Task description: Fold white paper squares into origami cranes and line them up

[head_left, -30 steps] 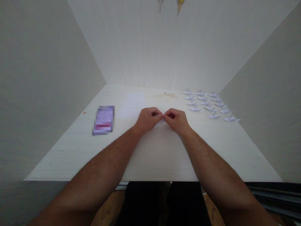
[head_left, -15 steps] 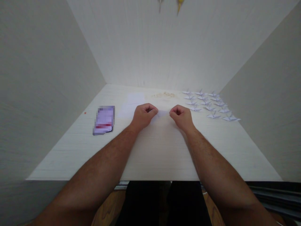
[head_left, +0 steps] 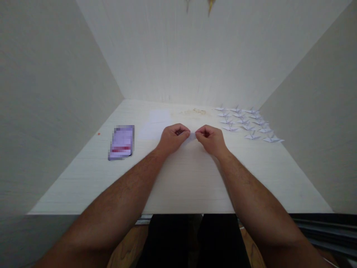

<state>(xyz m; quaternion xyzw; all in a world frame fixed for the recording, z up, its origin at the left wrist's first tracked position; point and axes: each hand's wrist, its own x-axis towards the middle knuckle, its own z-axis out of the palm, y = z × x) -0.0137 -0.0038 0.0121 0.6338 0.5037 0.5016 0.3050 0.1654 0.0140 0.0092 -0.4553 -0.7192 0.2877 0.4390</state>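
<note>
My left hand (head_left: 173, 137) and my right hand (head_left: 210, 139) rest close together at the middle of the white table (head_left: 184, 182). Both have the fingers curled in a pinch on a small piece of white paper (head_left: 192, 136) that lies between them, mostly hidden by the fingertips. Several folded white paper cranes (head_left: 245, 123) stand in rows at the back right, apart from my hands.
A purple and red blurred flat object (head_left: 122, 142) lies on the left of the table. Flat white sheets (head_left: 156, 123) lie behind my left hand. White walls close the table on three sides. A faint brownish stain (head_left: 193, 111) marks the back.
My hands pulled apart half a second ago, showing paper between them, and have now come closer together again on it.
</note>
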